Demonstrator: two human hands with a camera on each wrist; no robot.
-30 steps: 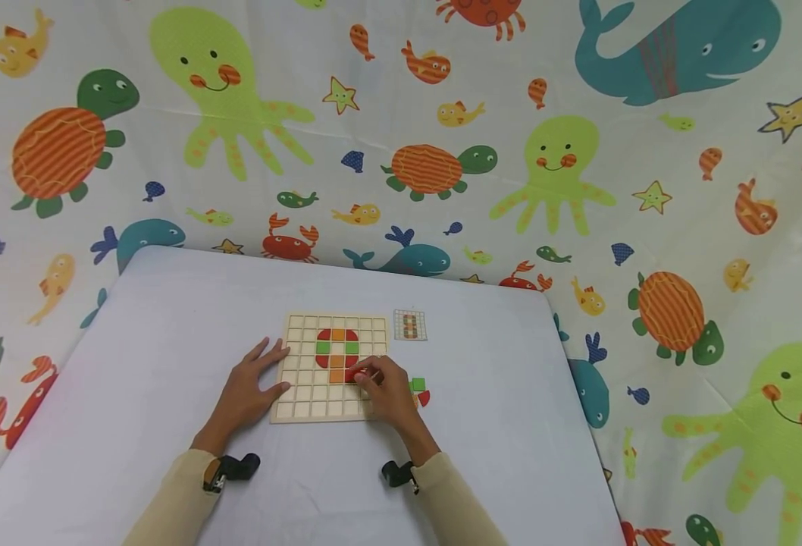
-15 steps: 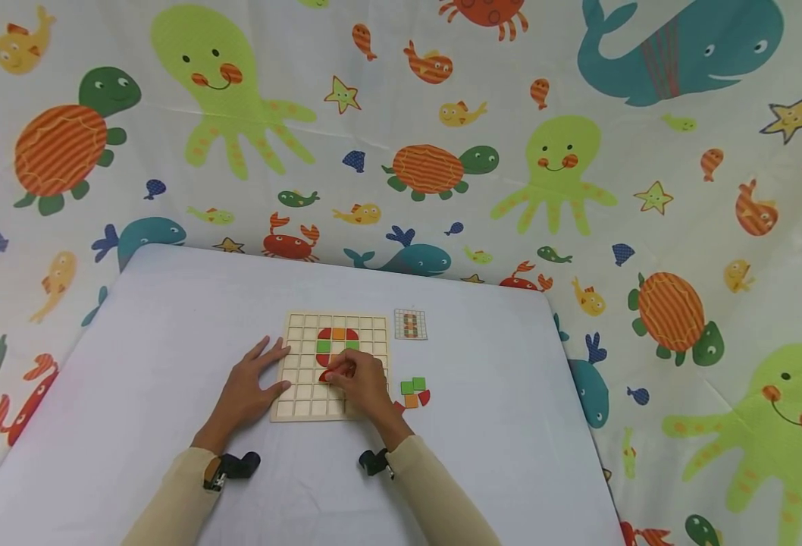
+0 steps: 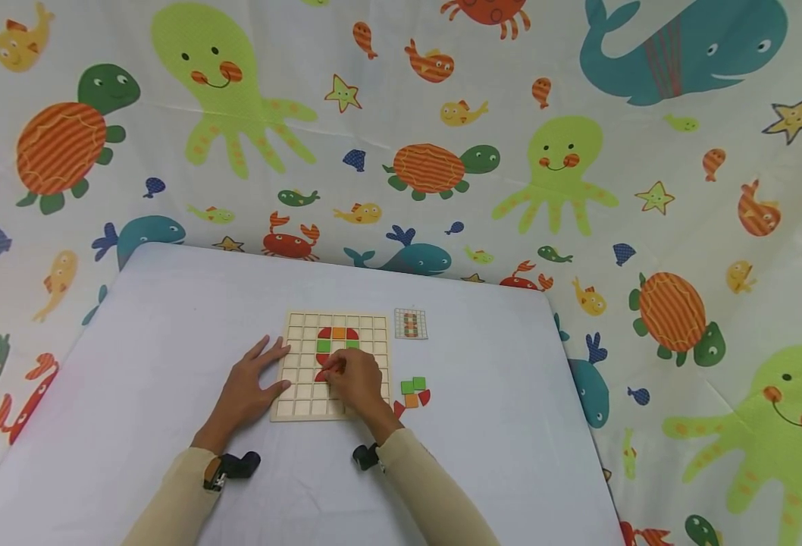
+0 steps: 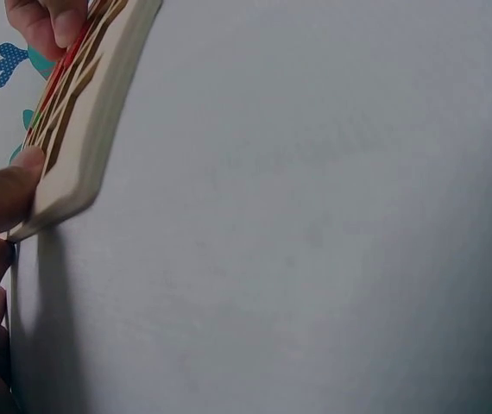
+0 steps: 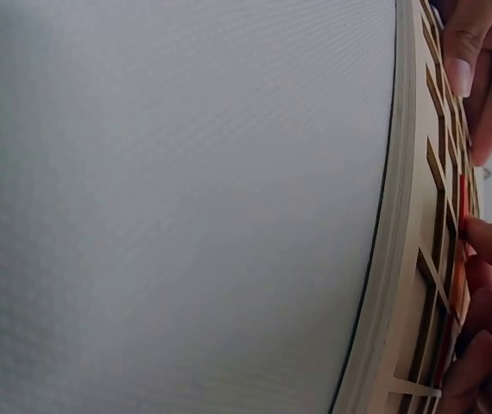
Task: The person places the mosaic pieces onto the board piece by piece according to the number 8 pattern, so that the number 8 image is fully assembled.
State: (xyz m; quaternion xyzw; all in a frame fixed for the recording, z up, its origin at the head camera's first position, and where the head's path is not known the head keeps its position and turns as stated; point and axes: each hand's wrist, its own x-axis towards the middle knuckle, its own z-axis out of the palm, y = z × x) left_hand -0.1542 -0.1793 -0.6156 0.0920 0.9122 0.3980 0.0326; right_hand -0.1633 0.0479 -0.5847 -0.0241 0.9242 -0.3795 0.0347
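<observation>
A wooden grid board (image 3: 299, 413) lies on the white table, with red, orange and green tiles set in its cells. My left hand (image 3: 242, 388) rests at the board's left edge, fingers spread, thumb on the rim. My right hand (image 3: 356, 379) is over the board's middle and pinches a red quarter-round tile (image 3: 321, 376) at a cell below the pattern's left side. In the right wrist view that red tile (image 5: 463, 194) stands tilted at the fingertips. Set tiles in sight include a green tile (image 3: 323, 346) and an orange tile (image 3: 339, 333); the right hand hides others.
A small printed pattern card (image 3: 411, 324) lies beyond the board's upper right corner. Right of the board are several loose tiles, among them a green tile (image 3: 418, 384), an orange tile (image 3: 411, 400) and a red tile (image 3: 424, 396). A patterned sea-animal cloth (image 3: 428, 227) hangs behind the table.
My right hand has moved left across the board; a red tile is now at its fingertips by the left side of the pattern. The left hand has stayed in place.
</observation>
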